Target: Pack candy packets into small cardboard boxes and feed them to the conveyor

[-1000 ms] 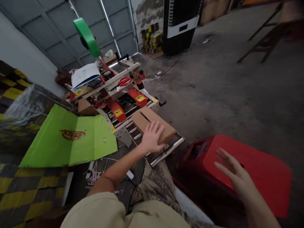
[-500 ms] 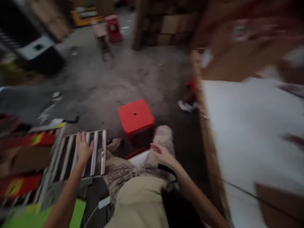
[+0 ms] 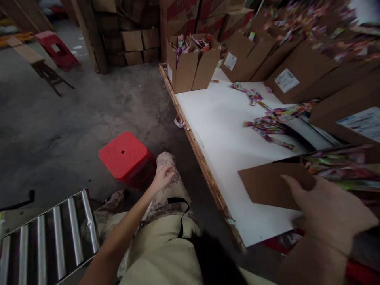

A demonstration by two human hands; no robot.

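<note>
My left hand (image 3: 162, 179) rests on my knee in camouflage trousers, fingers loosely spread and holding nothing, next to a red plastic stool (image 3: 124, 156). My right hand (image 3: 329, 208) is low at the right, seen from the back and blurred. One finger is stretched onto the brown cardboard flap (image 3: 267, 184) of a box lying on the white table (image 3: 219, 134). The box behind the flap holds colourful sachets (image 3: 338, 166). More loose sachets (image 3: 268, 122) lie scattered on the table.
A steel roller conveyor (image 3: 50, 233) sits at the lower left. Open cardboard boxes (image 3: 190, 63) of sachets stand along the table's far side, with labelled boxes (image 3: 297, 71) to the right. A second red stool (image 3: 56, 49) and a wooden bench (image 3: 32, 57) stand on the concrete floor.
My view swung right, from the taping machine to the white table. My left hand left the rollers and settled on my knee. My right hand reached to the cardboard flap.
</note>
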